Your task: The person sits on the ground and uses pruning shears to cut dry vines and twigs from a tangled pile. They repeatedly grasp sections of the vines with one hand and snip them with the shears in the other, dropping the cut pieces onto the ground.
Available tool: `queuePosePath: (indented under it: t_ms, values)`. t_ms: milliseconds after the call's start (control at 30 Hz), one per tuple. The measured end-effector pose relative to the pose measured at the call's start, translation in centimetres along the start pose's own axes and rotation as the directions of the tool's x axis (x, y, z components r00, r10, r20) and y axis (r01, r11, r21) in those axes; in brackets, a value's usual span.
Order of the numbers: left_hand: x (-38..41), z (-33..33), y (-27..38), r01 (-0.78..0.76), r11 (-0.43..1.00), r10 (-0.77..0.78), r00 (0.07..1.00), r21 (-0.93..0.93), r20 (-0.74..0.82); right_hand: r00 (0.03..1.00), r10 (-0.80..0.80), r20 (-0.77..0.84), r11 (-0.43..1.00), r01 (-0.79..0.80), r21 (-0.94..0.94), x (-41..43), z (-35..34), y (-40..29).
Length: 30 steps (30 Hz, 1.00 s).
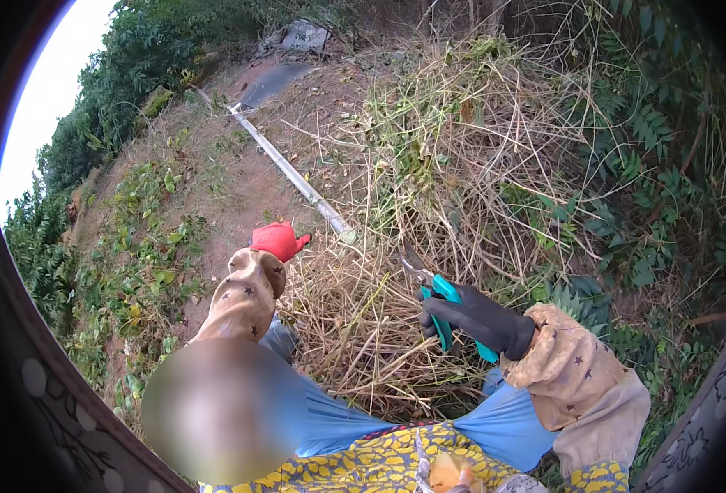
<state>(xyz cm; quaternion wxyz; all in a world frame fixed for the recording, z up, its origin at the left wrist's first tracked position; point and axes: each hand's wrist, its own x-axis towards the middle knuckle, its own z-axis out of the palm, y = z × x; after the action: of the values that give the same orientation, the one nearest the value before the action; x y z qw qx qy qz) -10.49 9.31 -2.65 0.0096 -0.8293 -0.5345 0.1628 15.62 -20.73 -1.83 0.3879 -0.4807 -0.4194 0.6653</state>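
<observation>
My right hand (477,317), in a dark glove, grips a pair of pruning shears (421,271) with teal handles. Their metal blades point up and left into the edge of the dry stems. In a red glove, my left hand (279,240) hangs over the left border of a heap of cut dry stems (356,326). Its fingers are mostly hidden from above, so I cannot tell whether it holds a stem. The heap lies right before me, against my blue-clad legs (504,425).
A long pale pole (289,172) slants across bare soil, its near end at the stems. A larger tangle of dry vines (492,142) rises ahead. Leafy shrubs (646,197) crowd the right, low green plants (147,259) the left. Farther off lies a dark flat sheet (273,83).
</observation>
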Motion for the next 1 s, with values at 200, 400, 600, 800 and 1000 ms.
queuePosePath:
  t_ms: [200, 400, 600, 800, 1000]
  values:
    - [11.8, 11.1, 9.8, -0.069, 0.751, 0.032, 0.997, -0.657, -0.069, 0.994, -0.012, -0.111, 0.998, 0.019, 0.063, -0.4, -1.8, -0.8]
    - [14.2, 14.5, 13.0, -0.085, 0.172, 0.071, 0.995, -0.981, -0.073, 0.991, 0.004, -0.134, 0.999, 0.0, 0.034, 1.0, -2.2, -2.2]
    - [2.2, -0.2, 7.2, 0.188, -0.292, 0.254, 0.96, -0.938, 0.114, 0.994, -0.019, -0.11, 0.999, 0.024, 0.04, 2.4, -1.6, -1.3]
    - [-12.7, -1.7, 5.2, 0.027, -0.099, 0.209, 0.978, -0.995, 0.005, 0.99, -0.02, 0.14, 0.996, 0.031, -0.082, 5.0, 1.4, -0.7]
    - [-18.9, 1.3, 5.6, -0.112, -0.009, 0.166, 0.98, -0.994, -0.112, 0.955, -0.137, 0.264, 0.983, 0.164, -0.082, 5.6, 5.0, -0.4]
